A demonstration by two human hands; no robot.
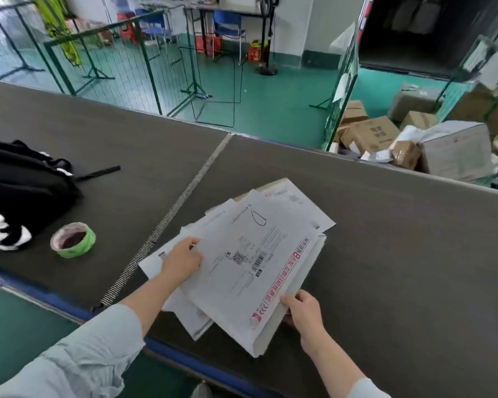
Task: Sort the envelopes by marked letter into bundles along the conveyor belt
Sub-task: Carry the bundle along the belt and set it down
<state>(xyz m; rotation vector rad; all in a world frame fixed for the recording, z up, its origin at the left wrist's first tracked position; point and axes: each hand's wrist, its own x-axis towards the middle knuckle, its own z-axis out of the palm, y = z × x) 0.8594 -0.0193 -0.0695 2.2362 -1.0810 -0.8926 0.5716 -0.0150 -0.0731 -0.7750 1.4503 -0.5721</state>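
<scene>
Envelope stack (256,245) sits fanned out mid conveyor belt (385,239). My right hand (302,308) pinches its near corner. My left hand (181,261) is on the left edge, can't tell if it's gripping. Risk: uneven stack, so a lift could drag several envelopes along and spill them.

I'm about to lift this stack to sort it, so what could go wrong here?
The stack is fanned unevenly and your right hand grips only its near corner, so lower envelopes may slide out. That corner lies close to the blue edge of the belt, so loose ones could drop off.
</scene>
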